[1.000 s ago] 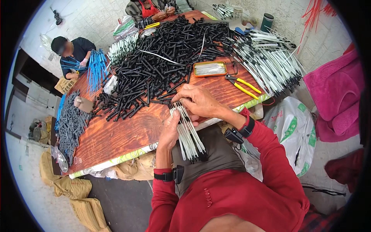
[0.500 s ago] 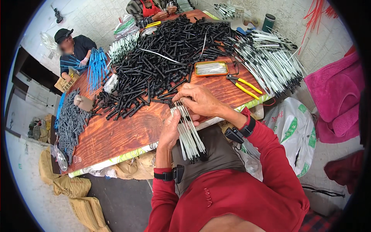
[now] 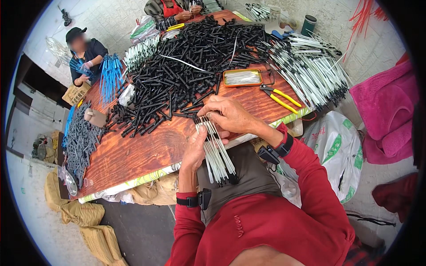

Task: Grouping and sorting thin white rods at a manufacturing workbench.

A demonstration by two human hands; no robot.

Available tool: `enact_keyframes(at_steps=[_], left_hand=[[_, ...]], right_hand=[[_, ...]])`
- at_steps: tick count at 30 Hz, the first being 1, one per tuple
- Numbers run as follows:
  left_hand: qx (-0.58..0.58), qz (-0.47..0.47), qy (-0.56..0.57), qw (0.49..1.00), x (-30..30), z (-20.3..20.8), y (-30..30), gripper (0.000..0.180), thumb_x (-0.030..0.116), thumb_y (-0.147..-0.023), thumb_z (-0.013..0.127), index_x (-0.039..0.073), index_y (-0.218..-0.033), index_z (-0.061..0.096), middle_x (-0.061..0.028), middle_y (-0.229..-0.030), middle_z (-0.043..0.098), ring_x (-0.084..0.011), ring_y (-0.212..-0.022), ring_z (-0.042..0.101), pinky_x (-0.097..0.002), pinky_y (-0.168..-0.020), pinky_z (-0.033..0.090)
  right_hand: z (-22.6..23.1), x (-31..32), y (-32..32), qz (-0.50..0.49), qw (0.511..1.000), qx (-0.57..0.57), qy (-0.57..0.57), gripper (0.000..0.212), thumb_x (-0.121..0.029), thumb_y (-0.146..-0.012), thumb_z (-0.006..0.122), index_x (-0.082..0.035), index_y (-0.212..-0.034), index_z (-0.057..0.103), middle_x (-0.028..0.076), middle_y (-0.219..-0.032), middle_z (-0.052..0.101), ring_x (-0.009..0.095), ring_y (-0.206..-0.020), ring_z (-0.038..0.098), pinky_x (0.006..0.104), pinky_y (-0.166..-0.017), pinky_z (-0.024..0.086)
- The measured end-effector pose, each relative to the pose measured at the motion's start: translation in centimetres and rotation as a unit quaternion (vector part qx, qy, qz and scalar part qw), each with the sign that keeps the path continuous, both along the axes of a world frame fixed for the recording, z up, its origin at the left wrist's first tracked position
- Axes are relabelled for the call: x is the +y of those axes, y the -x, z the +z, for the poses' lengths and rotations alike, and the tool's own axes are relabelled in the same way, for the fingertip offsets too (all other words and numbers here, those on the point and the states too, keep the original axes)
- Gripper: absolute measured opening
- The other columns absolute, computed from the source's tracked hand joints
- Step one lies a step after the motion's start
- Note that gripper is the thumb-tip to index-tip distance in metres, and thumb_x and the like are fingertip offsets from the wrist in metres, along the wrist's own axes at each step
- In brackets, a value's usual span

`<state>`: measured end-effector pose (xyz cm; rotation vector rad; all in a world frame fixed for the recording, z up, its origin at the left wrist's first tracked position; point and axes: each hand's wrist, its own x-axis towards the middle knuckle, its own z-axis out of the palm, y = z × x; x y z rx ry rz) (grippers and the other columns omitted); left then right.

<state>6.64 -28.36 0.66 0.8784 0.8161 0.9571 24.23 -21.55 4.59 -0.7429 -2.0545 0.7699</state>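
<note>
A bundle of thin white sticks with black ends [image 3: 218, 156] hangs over my lap, just off the table's near edge. My left hand [image 3: 195, 148] is closed round its upper part, thumb along the near side. At the bundle's top end, my right hand [image 3: 226, 116] bends over with thumb and fingers pinched on the stick tips; the exact piece between the fingertips is hidden. Beyond both hands spreads a large heap of black plastic fittings [image 3: 191, 57]. An orange-rimmed tin of thin white pieces [image 3: 242, 84] and yellow-handled pliers [image 3: 284, 99] lie to the right.
White sticks with black ends [image 3: 306, 71] are piled at the right. Grey fittings [image 3: 84, 137] and blue sticks [image 3: 111, 77] lie at the left. Two co-workers sit at the table's far and left sides. A stuffed white sack [image 3: 333, 150] stands right of my lap.
My hands and the bundle stay almost in place. At the left, the co-worker has straightened a little and brought both hands together round some blue sticks.
</note>
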Motion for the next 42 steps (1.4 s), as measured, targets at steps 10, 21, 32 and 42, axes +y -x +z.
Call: enact_keyframes(at_steps=[10, 21, 32, 42], left_hand=[[0.018, 0.006, -0.010, 1.000, 0.0, -0.1, -0.1, 0.061, 0.054, -0.099, 0.047, 0.000, -0.127, 0.052, -0.0203, -0.107, 0.068, -0.0267, -0.092, 0.071, -0.0368, -0.081, 0.059], [0.020, -0.009, -0.017, 1.000, 0.2, -0.3, 0.0, 0.063, 0.055, -0.099, 0.047, 0.000, -0.128, 0.051, -0.0207, -0.108, 0.068, -0.0261, -0.091, 0.071, -0.0364, -0.080, 0.059], [0.009, -0.012, -0.003, 1.000, 0.1, -0.6, 0.0, 0.064, 0.055, -0.098, 0.047, -0.001, -0.129, 0.051, -0.0216, -0.110, 0.068, -0.0267, -0.092, 0.071, -0.0367, -0.081, 0.059], [0.019, -0.024, -0.014, 0.999, 0.6, -0.4, 0.2, 0.062, 0.054, -0.099, 0.046, -0.001, -0.127, 0.051, -0.0217, -0.108, 0.068, -0.0272, -0.093, 0.071, -0.0359, -0.080, 0.058]], right_hand=[[0.2, -0.4, 0.3, -0.024, 0.999, -0.014, -0.040, 0.016, -0.012, -0.089, 0.058, -0.006, -0.096, 0.071, 0.010, -0.088, 0.061, 0.029, -0.090, 0.061, 0.0407, -0.079, 0.049], [-0.2, 0.7, 0.2, 0.009, 0.999, -0.010, -0.041, 0.016, -0.012, -0.088, 0.058, -0.006, -0.096, 0.070, 0.011, -0.088, 0.060, 0.030, -0.089, 0.061, 0.0419, -0.077, 0.049], [-0.3, 0.3, 0.1, 0.014, 1.000, 0.000, -0.017, 0.017, -0.013, -0.089, 0.058, -0.005, -0.097, 0.070, 0.011, -0.089, 0.061, 0.030, -0.091, 0.061, 0.0416, -0.080, 0.048], [-0.4, 1.2, 0.8, 0.039, 0.999, 0.021, 0.011, 0.017, -0.015, -0.089, 0.058, -0.005, -0.098, 0.070, 0.011, -0.088, 0.059, 0.028, -0.089, 0.059, 0.0405, -0.081, 0.047]])
